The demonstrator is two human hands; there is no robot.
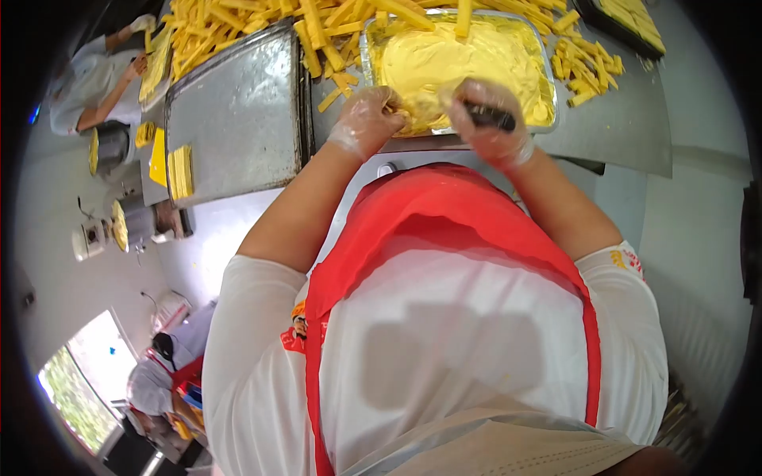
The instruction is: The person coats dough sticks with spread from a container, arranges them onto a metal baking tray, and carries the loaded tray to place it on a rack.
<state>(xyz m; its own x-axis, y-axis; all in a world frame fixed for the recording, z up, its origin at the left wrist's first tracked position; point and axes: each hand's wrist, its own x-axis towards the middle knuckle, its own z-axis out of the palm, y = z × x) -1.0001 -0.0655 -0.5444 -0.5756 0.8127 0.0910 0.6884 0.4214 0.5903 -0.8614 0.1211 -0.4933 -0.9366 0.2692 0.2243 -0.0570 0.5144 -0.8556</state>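
Both my hands wear clear plastic gloves over the near edge of a foil-lined tray (553,87) of pale yellow cream (444,55). My right hand (490,123) is wrapped round the black handle (490,117) of a tool; its blade is blurred over the cream. At the tray's near left corner my left hand (369,120) has its fingers curled together, with something small and yellowish at the fingertips that I cannot make out. Yellow sticks (214,32) lie heaped behind and left of the tray, and one stick (463,17) overlaps its far edge.
Left of the tray lies a dark metal baking sheet (238,111) with a bundle of yellow strips (181,172) at its near left corner. More sticks (586,67) lie right of the tray. Co-workers stand at the far left (99,87) and lower left (171,369).
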